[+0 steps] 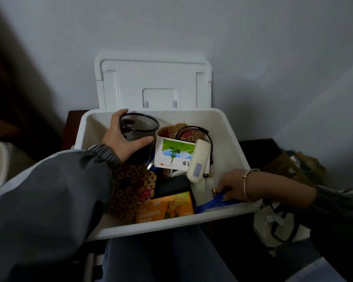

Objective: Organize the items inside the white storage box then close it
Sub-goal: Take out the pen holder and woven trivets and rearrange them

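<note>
My left hand (122, 137) is wrapped round a black mesh pen cup (139, 129), thumb on its near side and fingers curled round its far side, holding it upright over the back left part of the white storage box (228, 137). My right hand (232, 187) is low in the near right corner, fingers bent down onto a blue strip of something (214, 202); I cannot tell from here whether it actually grips that or only presses on it (the fingertips are hidden by the hand itself).

As I judge it, the sorting is in its middle, not near its end. The contents lie in a loose heap: a white carton with a green plant picture (174, 153) tilted across the centre, a cream bar-shaped object (199, 160) lying over its right edge, a black cable (200, 132) looped behind, patterned woven mats (130, 190) partly under my left sleeve, an orange packet (165, 207) leaning at the near wall with a black flat thing (174, 185) behind it. Nothing is yet stacked or lined up, and closing has not begun.

The box sits right in front of my knees, against a pale wall. Its lid (153, 84) stands open behind it, leaning upright on the wall, and the box is plain white plastic with sloping sides.
</note>
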Action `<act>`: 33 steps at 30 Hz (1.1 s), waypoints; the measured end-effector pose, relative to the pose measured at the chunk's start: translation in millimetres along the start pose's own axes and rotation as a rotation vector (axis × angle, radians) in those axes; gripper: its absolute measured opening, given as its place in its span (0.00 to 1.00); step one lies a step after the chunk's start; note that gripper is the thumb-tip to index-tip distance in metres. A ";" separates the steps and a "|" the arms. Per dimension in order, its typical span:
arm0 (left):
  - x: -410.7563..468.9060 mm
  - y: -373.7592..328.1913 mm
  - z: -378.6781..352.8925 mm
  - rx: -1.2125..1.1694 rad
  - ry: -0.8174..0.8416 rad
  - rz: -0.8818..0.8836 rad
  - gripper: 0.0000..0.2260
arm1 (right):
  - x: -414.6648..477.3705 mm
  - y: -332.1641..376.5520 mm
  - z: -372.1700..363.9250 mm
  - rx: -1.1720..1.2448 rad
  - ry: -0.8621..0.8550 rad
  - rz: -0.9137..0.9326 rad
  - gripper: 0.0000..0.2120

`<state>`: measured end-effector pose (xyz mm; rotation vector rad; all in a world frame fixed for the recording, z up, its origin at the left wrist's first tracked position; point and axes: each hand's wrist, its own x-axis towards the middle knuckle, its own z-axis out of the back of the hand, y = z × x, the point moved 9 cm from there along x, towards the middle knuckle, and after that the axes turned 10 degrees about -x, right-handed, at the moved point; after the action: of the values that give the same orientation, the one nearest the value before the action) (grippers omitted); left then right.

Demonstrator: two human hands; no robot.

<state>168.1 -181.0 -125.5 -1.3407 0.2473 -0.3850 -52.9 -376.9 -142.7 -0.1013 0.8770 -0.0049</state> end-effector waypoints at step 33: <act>-55.9 -55.4 118.8 -0.058 -0.308 -0.106 0.44 | 74.7 105.6 144.3 0.285 -0.609 0.256 0.15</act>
<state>156.4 -61.7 -48.3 -1.4532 -0.0696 -0.2569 101.7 -262.7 -117.9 0.2669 0.2689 0.1336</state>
